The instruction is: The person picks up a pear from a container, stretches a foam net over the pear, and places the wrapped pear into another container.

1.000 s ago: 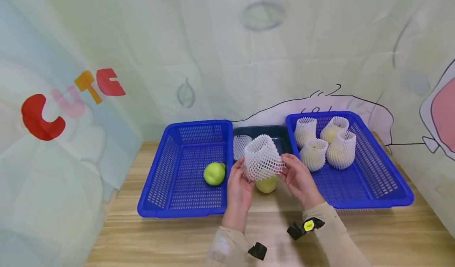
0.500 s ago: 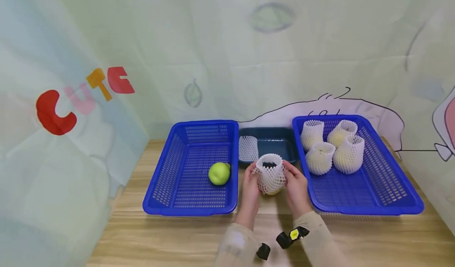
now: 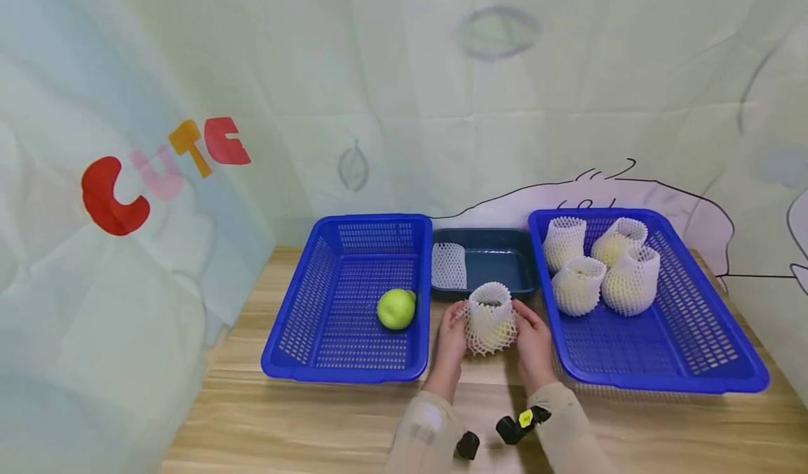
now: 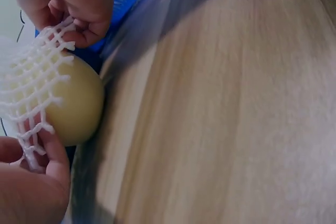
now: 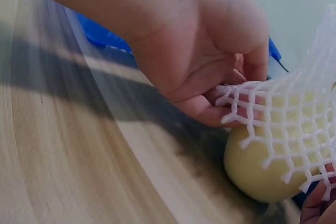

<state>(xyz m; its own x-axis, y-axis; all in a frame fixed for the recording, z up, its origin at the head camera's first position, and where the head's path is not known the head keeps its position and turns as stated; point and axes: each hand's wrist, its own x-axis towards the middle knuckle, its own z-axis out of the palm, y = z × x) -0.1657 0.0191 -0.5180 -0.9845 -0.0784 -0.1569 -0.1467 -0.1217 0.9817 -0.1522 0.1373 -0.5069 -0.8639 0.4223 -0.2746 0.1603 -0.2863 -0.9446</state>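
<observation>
A white foam fruit net point(image 3: 492, 325) covers most of a pale yellow round fruit point(image 4: 84, 103) standing on the table between my hands. Its lower edge flares, and the bottom of the fruit shows bare in both wrist views. On the left side my left hand point(image 3: 450, 342) pinches the net's lower edge between thumb and fingers. Opposite it, my right hand point(image 3: 535, 344) pinches that same edge, its fingertips partly inside the mesh in the right wrist view. The net's narrow top stands upright above the fruit.
A green fruit point(image 3: 396, 309) lies in the left blue basket point(image 3: 344, 374). Several net-wrapped fruits point(image 3: 630, 283) stand in the right blue basket point(image 3: 663, 383). Behind my hands, a dark teal tray point(image 3: 501, 234) holds a flat white foam net point(image 3: 449, 266).
Both hands have lowered the net from above the fruit down over it, toward the table. The head view has shifted slightly. Fruits in the baskets stay put.
</observation>
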